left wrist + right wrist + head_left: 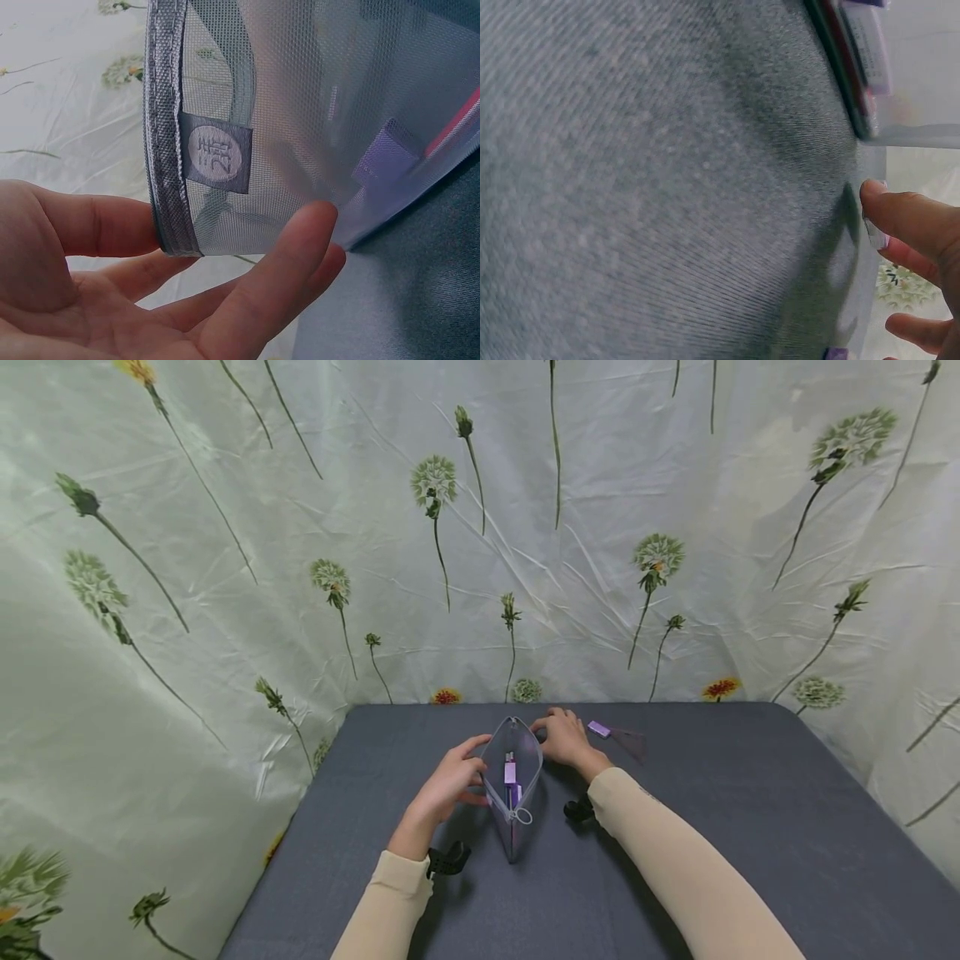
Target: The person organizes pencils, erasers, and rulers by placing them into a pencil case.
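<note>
Two hands flank mesh pouch (pixel 513 781), standing unzipped mid-desk (pixel 750 827). Left hand (pixel 448 785) cups its side, fingers (pixel 277 277) relaxed, apart. Right hand (pixel 562 737) at far end; grip unclear. Contents blurred through mesh.

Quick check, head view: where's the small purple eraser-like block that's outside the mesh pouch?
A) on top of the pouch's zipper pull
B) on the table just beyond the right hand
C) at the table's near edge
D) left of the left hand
B: the purple block lies on the grey table just past the right hand, beside the open mesh pouch.
</note>
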A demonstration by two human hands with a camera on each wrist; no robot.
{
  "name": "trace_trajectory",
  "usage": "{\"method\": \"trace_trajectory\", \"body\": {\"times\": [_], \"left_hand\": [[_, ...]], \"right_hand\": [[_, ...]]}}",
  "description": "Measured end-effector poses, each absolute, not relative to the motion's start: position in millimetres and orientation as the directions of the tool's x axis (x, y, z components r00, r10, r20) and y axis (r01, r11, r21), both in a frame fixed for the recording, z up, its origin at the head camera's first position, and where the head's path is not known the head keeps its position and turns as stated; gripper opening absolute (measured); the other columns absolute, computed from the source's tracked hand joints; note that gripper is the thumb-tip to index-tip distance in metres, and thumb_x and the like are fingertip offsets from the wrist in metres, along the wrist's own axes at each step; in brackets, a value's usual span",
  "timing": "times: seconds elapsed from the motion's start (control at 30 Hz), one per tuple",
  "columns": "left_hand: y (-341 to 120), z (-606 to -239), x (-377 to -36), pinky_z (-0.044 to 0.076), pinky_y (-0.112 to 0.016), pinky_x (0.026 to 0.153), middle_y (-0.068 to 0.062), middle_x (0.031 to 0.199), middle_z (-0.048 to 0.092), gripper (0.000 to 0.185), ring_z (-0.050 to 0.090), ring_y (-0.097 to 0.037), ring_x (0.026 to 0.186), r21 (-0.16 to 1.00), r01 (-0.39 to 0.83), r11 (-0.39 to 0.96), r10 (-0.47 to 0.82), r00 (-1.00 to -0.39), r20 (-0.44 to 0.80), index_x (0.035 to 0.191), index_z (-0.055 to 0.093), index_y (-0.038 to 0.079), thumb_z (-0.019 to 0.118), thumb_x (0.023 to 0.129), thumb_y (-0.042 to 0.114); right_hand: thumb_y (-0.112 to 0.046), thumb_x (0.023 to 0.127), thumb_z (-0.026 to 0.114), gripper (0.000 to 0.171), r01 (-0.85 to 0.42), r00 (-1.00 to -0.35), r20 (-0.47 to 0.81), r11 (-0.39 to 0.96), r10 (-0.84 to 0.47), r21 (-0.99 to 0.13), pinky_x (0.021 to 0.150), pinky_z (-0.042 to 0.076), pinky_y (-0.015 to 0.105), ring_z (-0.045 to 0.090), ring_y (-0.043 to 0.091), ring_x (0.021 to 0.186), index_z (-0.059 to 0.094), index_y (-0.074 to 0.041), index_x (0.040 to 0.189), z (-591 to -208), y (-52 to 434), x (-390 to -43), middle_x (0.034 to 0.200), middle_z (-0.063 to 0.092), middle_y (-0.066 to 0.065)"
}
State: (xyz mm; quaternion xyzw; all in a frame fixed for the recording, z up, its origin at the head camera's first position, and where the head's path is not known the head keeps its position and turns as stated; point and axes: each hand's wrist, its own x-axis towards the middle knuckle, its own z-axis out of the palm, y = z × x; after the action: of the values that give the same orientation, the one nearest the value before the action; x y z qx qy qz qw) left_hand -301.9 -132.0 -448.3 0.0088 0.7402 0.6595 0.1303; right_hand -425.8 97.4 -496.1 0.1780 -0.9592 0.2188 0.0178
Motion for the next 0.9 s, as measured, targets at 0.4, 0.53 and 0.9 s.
{"method": "trace_trajectory", "body": {"times": [0.4, 0.53, 0.9], "left_hand": [[-133, -450, -302, 0.06, -0.046, 0.069, -0.025, 0.146, 0.04, 0.058, 0.064, -0.038, 0.097, 0.98, -0.148, 0.133, 0.198, -0.965, -0.173, 0.154, 0.043, 0.02, 0.046, 0.098, 0.006], [-133, -451, -303, 0.06, -0.046, 0.069, -0.024, 0.144, 0.041, 0.058, 0.064, -0.036, 0.095, 0.98, -0.144, 0.139, 0.196, -0.966, -0.17, 0.155, 0.042, 0.018, 0.046, 0.098, 0.006], [-132, -450, -302, 0.06, -0.046, 0.07, -0.023, 0.151, 0.035, 0.058, 0.062, -0.04, 0.1, 0.98, -0.143, 0.141, 0.189, -0.967, -0.168, 0.155, 0.042, 0.019, 0.046, 0.098, 0.007]], "right_hand": [[-0.029, 0.083, 0.08, 0.034, -0.359, -0.933, 0.183, 0.845, -0.311, -0.396, 0.111, 0.025, 0.066, 0.033, 0.05, 0.137, 0.076, -0.014, 0.114, -478, 102, -420, 0.149, 0.042, 0.028], [-0.031, 0.082, 0.083, 0.037, -0.365, -0.93, 0.205, 0.84, -0.306, -0.401, 0.109, 0.026, 0.067, 0.032, 0.049, 0.138, 0.076, -0.015, 0.114, -471, 106, -419, 0.151, 0.041, 0.027], [-0.033, 0.08, 0.086, 0.04, -0.361, -0.928, 0.271, 0.802, -0.257, -0.476, 0.105, 0.029, 0.069, 0.029, 0.048, 0.141, 0.075, -0.016, 0.114, -440, 111, -405, 0.155, 0.034, 0.023]]}}
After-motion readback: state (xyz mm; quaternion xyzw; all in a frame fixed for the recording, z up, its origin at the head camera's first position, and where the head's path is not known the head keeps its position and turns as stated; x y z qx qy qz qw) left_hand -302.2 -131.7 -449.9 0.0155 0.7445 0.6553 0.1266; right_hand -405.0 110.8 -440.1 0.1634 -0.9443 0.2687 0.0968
